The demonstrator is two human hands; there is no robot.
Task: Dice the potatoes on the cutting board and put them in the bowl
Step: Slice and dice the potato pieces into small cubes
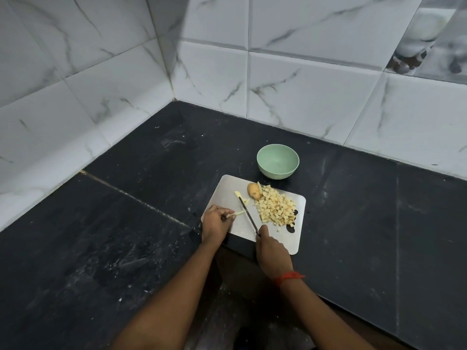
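The left hand (216, 221) rests on the near-left corner of the cutting board (226, 188). Its fingertips pinch one end of a pale potato strip (236, 213), probably to pin it flat so it cannot roll under the blade. The strip reaches rightward from that pinch until it meets the knife (247, 212). The knife lies across it at an angle, tip pointing away from the person, so the next cut looks set to fall just beyond the fingers. The right hand (271, 251) is curled round the handle at the board's near edge. Further right, a heap of diced potato (275, 207) sits pushed aside, likely to keep the cutting zone free, with an uncut potato chunk (254, 191) at its far end. The green bowl (278, 161) stands just beyond the board, with no dice showing inside.
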